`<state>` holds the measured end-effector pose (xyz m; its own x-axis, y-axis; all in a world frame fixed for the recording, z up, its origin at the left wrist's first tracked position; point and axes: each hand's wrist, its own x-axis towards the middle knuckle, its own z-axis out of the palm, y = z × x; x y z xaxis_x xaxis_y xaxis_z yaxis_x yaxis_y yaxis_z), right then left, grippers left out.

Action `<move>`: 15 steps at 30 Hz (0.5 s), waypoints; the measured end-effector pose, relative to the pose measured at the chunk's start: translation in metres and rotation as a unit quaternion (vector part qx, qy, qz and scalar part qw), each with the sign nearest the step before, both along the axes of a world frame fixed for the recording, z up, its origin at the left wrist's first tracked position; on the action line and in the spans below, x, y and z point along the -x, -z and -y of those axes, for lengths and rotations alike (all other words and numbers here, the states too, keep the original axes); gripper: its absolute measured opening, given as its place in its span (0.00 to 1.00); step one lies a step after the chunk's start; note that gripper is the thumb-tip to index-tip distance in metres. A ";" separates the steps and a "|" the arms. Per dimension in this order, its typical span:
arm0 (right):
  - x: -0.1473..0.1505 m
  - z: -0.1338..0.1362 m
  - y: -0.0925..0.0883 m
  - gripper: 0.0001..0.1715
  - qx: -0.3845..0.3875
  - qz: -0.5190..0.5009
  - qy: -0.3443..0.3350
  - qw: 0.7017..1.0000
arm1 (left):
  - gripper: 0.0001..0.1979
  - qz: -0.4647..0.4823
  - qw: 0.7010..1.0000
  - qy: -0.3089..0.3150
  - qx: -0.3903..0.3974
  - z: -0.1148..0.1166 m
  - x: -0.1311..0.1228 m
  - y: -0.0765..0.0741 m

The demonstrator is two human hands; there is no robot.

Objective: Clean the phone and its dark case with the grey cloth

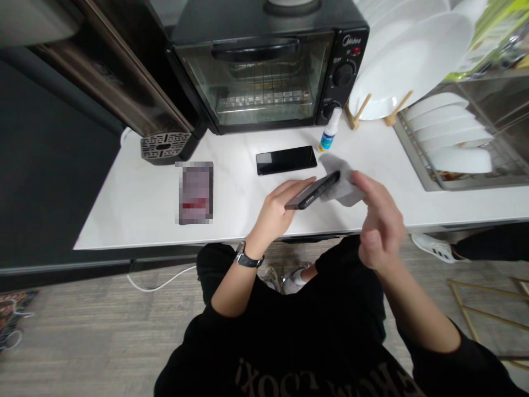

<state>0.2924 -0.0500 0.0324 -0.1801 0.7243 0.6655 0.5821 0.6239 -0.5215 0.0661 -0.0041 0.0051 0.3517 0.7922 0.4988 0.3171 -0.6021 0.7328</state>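
Head view showed the left hand [275,212] gripping a slim dark slab-shaped phone [313,191] by its near end, tilted above the white stone counter [136,204]. The right hand [380,220] pinched a soft grey cloth [343,184] against its far end. Wiping would likely go best with light, even strokes and a firm left grip. Counted: two dark phones, the second black phone [286,160] lying flat; one blurred rectangle [195,192]; one cloth; one small white spray bottle [329,132].
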 end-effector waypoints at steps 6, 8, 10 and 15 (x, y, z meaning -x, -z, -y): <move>0.016 0.000 -0.012 0.42 -0.065 0.081 -0.027 0.994 | 0.23 -0.002 0.999 0.037 0.008 -0.001 0.001 0.000; 0.020 0.001 -0.012 0.43 -0.076 0.128 -0.042 0.988 | 0.21 -0.016 0.999 0.032 -0.005 -0.002 0.002 0.004; 0.024 0.002 -0.013 0.45 -0.095 0.167 -0.078 0.978 | 0.19 -0.045 0.999 0.024 0.000 -0.003 0.002 0.005; 0.031 0.001 -0.014 0.38 -0.189 0.250 -0.113 0.943 | 0.17 -0.109 0.994 0.011 0.019 -0.003 0.002 0.000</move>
<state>0.2613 -0.0507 0.0461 -0.6610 0.3580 0.6595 0.5264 0.8476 0.0675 0.0643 -0.0013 0.0049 0.4657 0.7993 0.3798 0.4568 -0.5847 0.6705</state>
